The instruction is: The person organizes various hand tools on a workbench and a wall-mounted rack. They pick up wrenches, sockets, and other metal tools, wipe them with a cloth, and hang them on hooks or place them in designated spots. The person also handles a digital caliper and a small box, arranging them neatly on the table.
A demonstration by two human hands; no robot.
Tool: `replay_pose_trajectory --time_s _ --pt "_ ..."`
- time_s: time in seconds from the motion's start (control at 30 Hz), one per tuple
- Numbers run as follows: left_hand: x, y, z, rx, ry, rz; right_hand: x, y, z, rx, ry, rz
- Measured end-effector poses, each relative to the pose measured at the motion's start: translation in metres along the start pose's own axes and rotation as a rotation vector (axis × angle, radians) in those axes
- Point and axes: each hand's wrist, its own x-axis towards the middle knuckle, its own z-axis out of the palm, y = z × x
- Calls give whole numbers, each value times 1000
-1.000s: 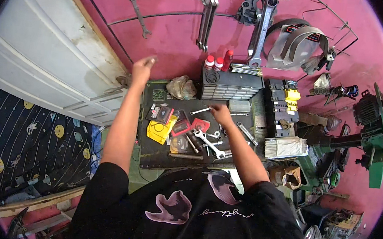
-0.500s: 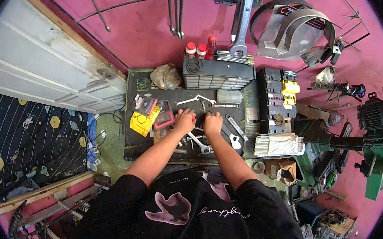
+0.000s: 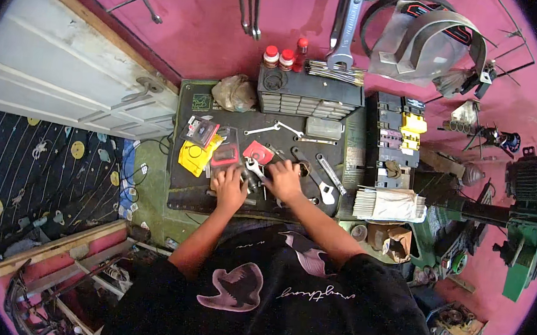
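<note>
Recording both bare hands low over a dark, flat counter (image 3: 184, 184), near its near edge. The left-hand grip (image 3: 229, 188) is on the left, palm down, fingers a little apart and bent toward the surface; cannot tell whether they pinch anything. The right-hand grip (image 3: 285, 180) is to the right and slightly farther, fingers curled, thumb side toward the silver, open-ended metal wrench (image 3: 255, 167). Whether the thumb presses on this wrench or is only just beside it: cannot tell.

Wrench position: on the counter between the two hands, its open jaw toward the far left, its near part crowded by the right hand. Just beyond it lies a flat red packet (image 3: 259, 151).

Left of the hands: a yellow flat packet (image 3: 197, 157), a black-and-clear package (image 3: 202, 131) just beyond it, and a red-edged clear package (image 3: 224, 155) to its right.

Right of the right hand: an adjustable wrench with a dark handle and silver head (image 3: 326, 193); farther right, a long silver metal tool (image 3: 332, 173) lying at a slant.

Far part of the counter: a slim silver wrench (image 3: 263, 130), a clear greyish plastic box (image 3: 323, 128), a crumpled translucent plastic bag (image 3: 234, 93), and a dark cabinet with rows of small pale drawers (image 3: 306, 106).
</note>
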Motion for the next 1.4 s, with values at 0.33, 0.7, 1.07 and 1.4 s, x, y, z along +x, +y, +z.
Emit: replay_pose_trajectory --time_s 0.33,0.7,1.07,1.4 --pt "-31 -21 -9 102 -175 -19 -5 -15 18 16 -175 70" --pt "-5 -19 -13 -80 -33 150 0 9 21 -313 -62 438" --pt "78 9 45 232 -265 549 -14 30 21 -319 -43 388" --pt "90 -5 53 326 -109 871 -23 17 12 -136 -18 439"
